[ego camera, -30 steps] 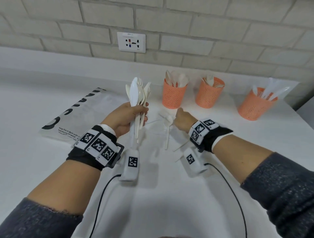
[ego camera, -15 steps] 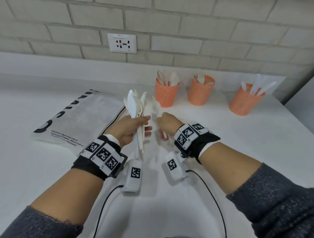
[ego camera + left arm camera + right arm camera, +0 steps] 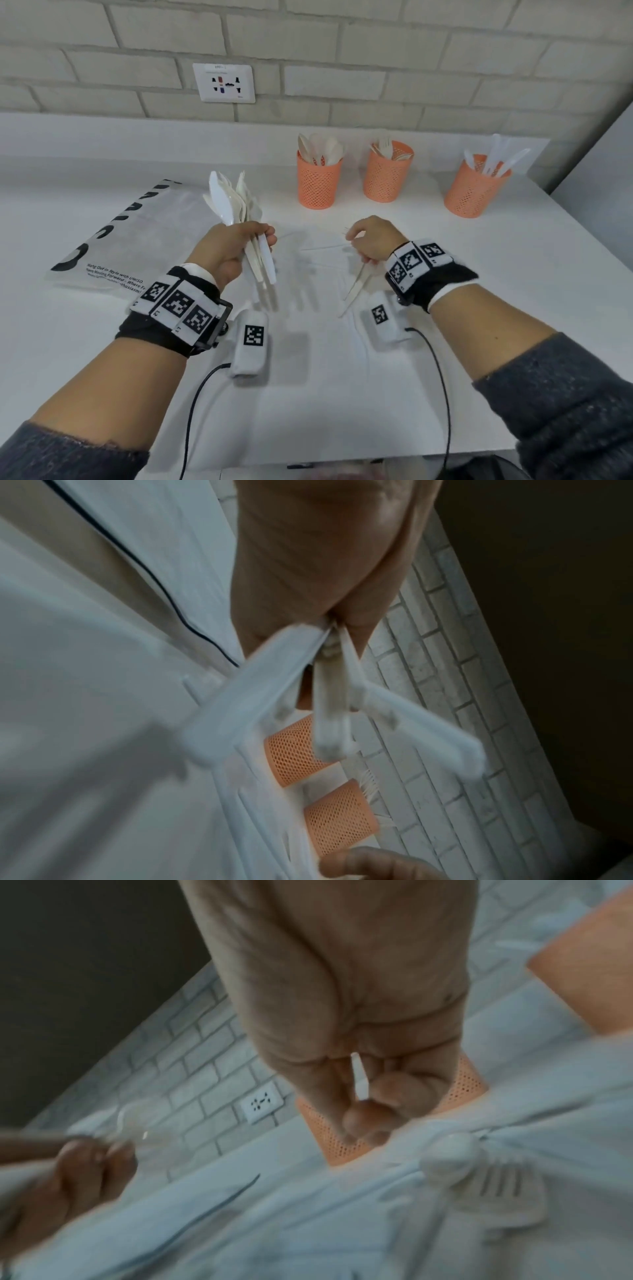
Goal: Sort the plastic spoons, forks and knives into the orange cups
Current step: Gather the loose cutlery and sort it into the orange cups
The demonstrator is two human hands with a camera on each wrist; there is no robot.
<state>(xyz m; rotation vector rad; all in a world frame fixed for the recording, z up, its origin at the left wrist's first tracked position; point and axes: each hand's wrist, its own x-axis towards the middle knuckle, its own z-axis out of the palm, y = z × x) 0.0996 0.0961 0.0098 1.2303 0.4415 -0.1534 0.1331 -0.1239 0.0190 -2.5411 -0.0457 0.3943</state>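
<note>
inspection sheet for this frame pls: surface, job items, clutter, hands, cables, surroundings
Surface: white table, bare patches visible.
Job's things: three orange cups along the back, each holding white cutlery; loose cutlery lies between the hands.
Clutter: printed plastic bag, flat at the left.
Grippers: left hand grips a cutlery bundle, heads up; right hand has curled fingers round a single utensil, type unclear.
Cables: black cables run from the wrist units toward the near table edge.
Surroundings: brick wall with a wall socket.
</note>
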